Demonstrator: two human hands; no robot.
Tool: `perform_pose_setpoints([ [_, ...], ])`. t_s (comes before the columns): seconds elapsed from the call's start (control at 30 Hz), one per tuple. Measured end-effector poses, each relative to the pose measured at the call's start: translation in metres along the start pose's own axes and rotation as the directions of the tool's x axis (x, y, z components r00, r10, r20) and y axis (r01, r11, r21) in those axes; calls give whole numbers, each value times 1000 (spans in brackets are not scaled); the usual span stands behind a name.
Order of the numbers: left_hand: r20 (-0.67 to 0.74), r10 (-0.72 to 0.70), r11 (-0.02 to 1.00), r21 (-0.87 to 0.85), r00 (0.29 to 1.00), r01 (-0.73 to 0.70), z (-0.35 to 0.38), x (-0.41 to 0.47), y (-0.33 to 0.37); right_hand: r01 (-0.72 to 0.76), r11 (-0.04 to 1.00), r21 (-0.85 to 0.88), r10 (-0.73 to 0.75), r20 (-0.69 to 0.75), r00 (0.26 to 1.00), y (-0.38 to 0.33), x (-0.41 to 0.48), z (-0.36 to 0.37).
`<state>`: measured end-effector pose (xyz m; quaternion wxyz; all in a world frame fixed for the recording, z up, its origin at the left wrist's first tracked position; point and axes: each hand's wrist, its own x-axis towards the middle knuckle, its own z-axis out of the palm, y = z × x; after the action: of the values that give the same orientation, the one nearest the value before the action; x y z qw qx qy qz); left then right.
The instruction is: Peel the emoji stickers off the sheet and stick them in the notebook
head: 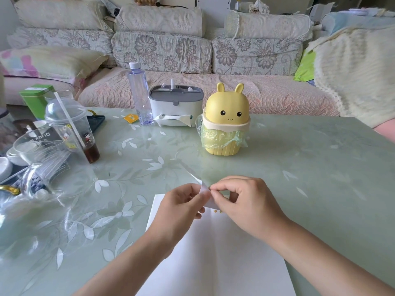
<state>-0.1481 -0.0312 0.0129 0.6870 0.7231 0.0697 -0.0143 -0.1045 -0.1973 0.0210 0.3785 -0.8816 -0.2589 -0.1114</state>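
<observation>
An open notebook (215, 253) with blank white pages lies on the table's near edge. Tiny yellow emoji stickers (216, 211) sit near the top of its right page. Above the pages I hold a small white sticker sheet (205, 192), bent upward. My left hand (178, 207) grips the sheet from the left with curled fingers. My right hand (245, 201) pinches at the sheet's edge with thumb and forefinger. Whatever is between those fingertips is too small to make out.
A yellow bunny-shaped mini bin (225, 122) with a green bag stands beyond the notebook. A tissue box (175, 105) and water bottle (140, 92) are behind it. Plastic cups (72, 129), glass bowls (40, 146) and a green tin (36, 99) crowd the table's left side.
</observation>
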Motion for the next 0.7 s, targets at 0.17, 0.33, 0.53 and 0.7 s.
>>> perform_pose_setpoints([
  [0.17, -1, 56, 998, -22, 998, -56, -4, 2, -5, -17, 999, 47, 18, -32, 999, -2, 0, 3],
  [0.33, -23, 91, 995, -36, 996, -91, -6, 1, -6, -10, 999, 49, 10, -2, 1000, -3, 3, 2],
  [0.53, -90, 169, 982, 102, 981, -160, -6, 1, -7, 87, 988, -126, -87, 9, 996, -7, 6, 1],
  [0.7, -112, 196, 969, 175, 974, -175, -8, 3, -6, 130, 976, -177, -131, 8, 991, -7, 9, 1],
])
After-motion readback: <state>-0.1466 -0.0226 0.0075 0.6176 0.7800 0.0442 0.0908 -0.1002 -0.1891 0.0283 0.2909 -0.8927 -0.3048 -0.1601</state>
